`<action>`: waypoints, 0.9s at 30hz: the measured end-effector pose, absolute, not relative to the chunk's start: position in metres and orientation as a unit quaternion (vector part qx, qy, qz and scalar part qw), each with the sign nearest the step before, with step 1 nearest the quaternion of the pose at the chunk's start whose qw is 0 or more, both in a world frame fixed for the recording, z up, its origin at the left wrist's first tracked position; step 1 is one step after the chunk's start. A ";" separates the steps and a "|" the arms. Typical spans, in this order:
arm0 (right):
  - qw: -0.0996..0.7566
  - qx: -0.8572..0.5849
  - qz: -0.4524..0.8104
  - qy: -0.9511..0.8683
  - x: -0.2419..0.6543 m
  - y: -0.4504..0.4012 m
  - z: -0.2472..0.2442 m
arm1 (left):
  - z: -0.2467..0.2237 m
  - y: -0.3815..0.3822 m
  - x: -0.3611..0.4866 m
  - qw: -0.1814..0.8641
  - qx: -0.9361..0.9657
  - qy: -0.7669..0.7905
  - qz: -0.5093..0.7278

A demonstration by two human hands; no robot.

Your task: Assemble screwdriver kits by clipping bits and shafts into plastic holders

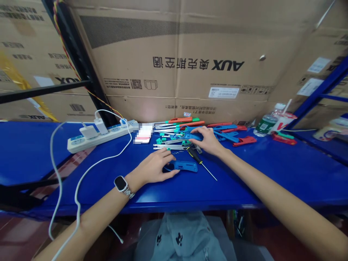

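Observation:
My left hand [156, 166], wearing a watch [120, 183], has its thumb and fingers around the left end of a blue plastic lighter shell [186, 166], flat on the blue table. Farther back, my right hand [208, 140] pinches another blue lighter shell [194, 135] over the pile; the fingertips are partly hidden. A black-and-yellow screwdriver [195, 155] lies between the hands, its shaft pointing toward the front right. Metal lighter tubes [170, 146] with green plastic parts lie behind my left hand.
Red lighter shells [244, 140] and blue ones lie right of the pile. A power strip [103, 136] with chargers and a white cable [108, 157] is at left, near a phone-like object [143, 134]. A bottle [265, 123] and cup [284, 121] stand right. Cardboard boxes [168, 43] wall the back.

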State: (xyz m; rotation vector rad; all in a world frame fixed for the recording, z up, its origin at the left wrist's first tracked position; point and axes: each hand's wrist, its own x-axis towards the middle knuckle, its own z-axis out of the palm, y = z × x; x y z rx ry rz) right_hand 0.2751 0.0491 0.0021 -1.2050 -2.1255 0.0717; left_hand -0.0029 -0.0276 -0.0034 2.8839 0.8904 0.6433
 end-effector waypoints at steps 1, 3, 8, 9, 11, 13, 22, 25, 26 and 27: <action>0.338 -0.465 0.026 -0.818 0.273 0.053 0.001 | -0.006 -0.027 -0.002 0.030 0.935 0.291 0.199; 0.333 -0.472 0.020 -0.816 0.269 0.061 -0.001 | -0.009 -0.026 -0.002 0.033 0.935 0.295 0.192; 0.293 -0.505 0.003 -0.812 0.260 0.082 -0.005 | -0.011 -0.024 -0.004 0.040 0.934 0.297 0.192; 0.286 -0.511 0.001 -0.810 0.259 0.084 -0.006 | -0.011 -0.024 -0.004 0.041 0.934 0.297 0.192; 0.277 -0.522 0.002 -0.807 0.258 0.087 -0.008 | -0.010 -0.025 -0.003 0.042 0.933 0.298 0.196; 0.278 -0.528 0.004 -0.802 0.258 0.086 -0.010 | -0.009 -0.027 -0.003 0.042 0.932 0.296 0.203; 0.347 -0.489 -0.010 -0.800 0.274 0.044 -0.007 | 0.006 0.002 -0.001 -0.013 0.911 0.345 0.228; 0.351 -0.487 0.006 -0.800 0.274 0.030 -0.007 | 0.013 0.021 0.012 -0.029 0.923 0.354 0.149; 0.349 -0.490 0.013 -0.799 0.274 0.026 -0.007 | 0.015 0.025 0.018 -0.035 0.923 0.361 0.129; 0.343 -0.493 0.020 -0.799 0.273 0.021 -0.007 | 0.017 0.029 0.023 -0.039 0.922 0.368 0.112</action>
